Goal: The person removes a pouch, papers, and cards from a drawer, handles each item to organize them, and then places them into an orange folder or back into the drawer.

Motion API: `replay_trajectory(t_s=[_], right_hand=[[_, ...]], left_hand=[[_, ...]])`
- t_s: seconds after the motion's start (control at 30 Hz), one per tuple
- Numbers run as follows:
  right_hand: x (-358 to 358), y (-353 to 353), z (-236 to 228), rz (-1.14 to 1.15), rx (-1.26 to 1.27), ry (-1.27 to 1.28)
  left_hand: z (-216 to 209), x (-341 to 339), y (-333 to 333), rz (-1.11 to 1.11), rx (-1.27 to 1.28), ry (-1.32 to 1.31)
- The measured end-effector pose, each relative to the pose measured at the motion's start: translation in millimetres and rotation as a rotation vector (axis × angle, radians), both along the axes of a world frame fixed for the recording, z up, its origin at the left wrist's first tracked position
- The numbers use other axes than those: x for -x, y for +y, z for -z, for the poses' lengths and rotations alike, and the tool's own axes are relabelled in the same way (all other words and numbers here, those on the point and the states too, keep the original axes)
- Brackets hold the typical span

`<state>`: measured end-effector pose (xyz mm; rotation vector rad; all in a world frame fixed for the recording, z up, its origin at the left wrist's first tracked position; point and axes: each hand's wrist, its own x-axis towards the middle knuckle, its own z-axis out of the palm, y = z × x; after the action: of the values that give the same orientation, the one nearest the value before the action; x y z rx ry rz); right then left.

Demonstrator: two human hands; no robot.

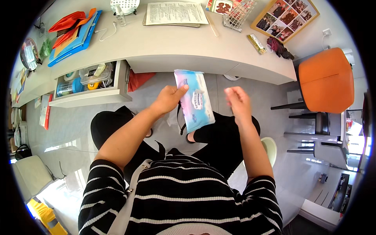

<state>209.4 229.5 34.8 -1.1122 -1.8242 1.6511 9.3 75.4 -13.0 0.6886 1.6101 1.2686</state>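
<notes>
My left hand (169, 100) is closed on a soft, flat plastic pack (197, 115) in pastel pink, blue and white, of the kind that holds wipes or tissues. Its thumb presses on the front near the upper left edge; the other fingers are hidden behind. The pack is tilted above my knees, in front of the desk. To its right, a short gap away, my right hand (239, 103) is raised with the fingers curled in. Whatever those fingers may hold is hidden.
A pulled-out drawer (92, 98) with containers and cables juts from the desk (168, 43) at left. Folders (74, 39), papers (176, 13), a wire basket (239, 15) and a photo frame (285, 17) stand on top. An orange chair (326, 80) is at right, a pale bin (268, 150) beside my leg.
</notes>
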Motion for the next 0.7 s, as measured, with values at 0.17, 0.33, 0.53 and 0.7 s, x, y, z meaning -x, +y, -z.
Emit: replay_trajectory(t_s=[0.17,0.33,0.53,0.7], right_hand=[[19,-29,48,-0.078,0.648,0.124],[16,-19,39,0.068,0.546,0.237],[1,5,25,0.215,0.443,0.38],[0,11,21,0.234,0.475,0.377]], left_hand=[[-12,-13,3,0.198,0.032,0.143],[19,5,10,0.255,0.283,0.467],[83,-28,-11,1.071,0.567,0.9],[60,-11,8,0.669,0.004,0.772]])
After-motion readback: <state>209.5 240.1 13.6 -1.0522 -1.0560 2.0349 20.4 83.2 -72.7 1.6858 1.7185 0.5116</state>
